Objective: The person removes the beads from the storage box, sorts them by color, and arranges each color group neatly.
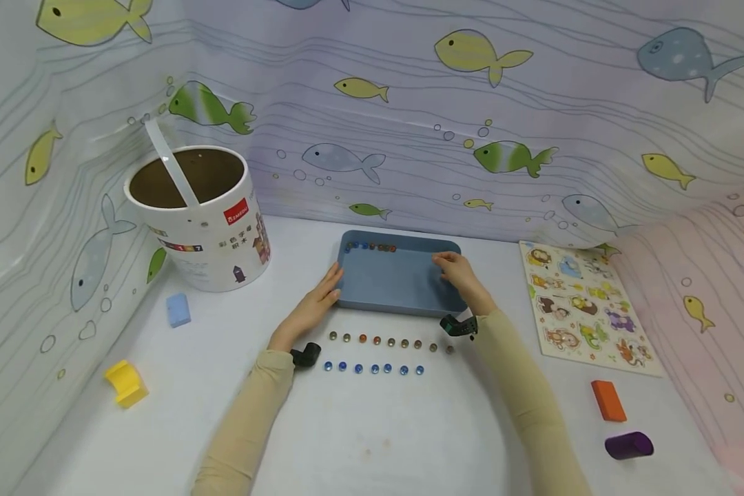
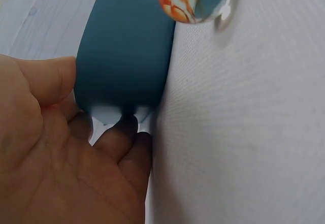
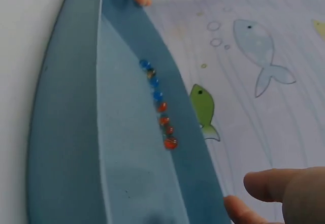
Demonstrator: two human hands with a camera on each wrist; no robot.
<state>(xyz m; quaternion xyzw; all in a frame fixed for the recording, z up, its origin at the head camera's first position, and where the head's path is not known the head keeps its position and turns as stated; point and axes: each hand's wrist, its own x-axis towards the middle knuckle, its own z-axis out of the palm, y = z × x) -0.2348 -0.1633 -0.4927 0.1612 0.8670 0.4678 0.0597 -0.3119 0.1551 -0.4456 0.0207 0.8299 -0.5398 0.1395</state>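
Note:
My left hand (image 1: 313, 306) rests at the left side of a shallow blue-grey tray (image 1: 397, 293). In the left wrist view, its thumb (image 2: 53, 79) touches the tray's outer wall, and the other fingers bend near its lower edge. Over the tray's right end is my right hand (image 1: 461, 272), fingers bent; the right wrist view shows thumb (image 3: 269, 183) and finger apart, no marble visible between them. Blue and orange glass marbles (image 3: 161, 106) line the tray's far wall at the left. In front of it lie a row of amber and clear marbles (image 1: 377, 340) and a row of blue marbles (image 1: 375, 369).
A white bucket (image 1: 223, 241) stands at the back left, near a light blue block (image 1: 178, 310) and a yellow block (image 1: 126, 384). To the right are an animal picture board (image 1: 589, 303), an orange block (image 1: 609, 401) and a purple cylinder (image 1: 628, 446). A fish-patterned curtain (image 1: 403, 124) hangs behind.

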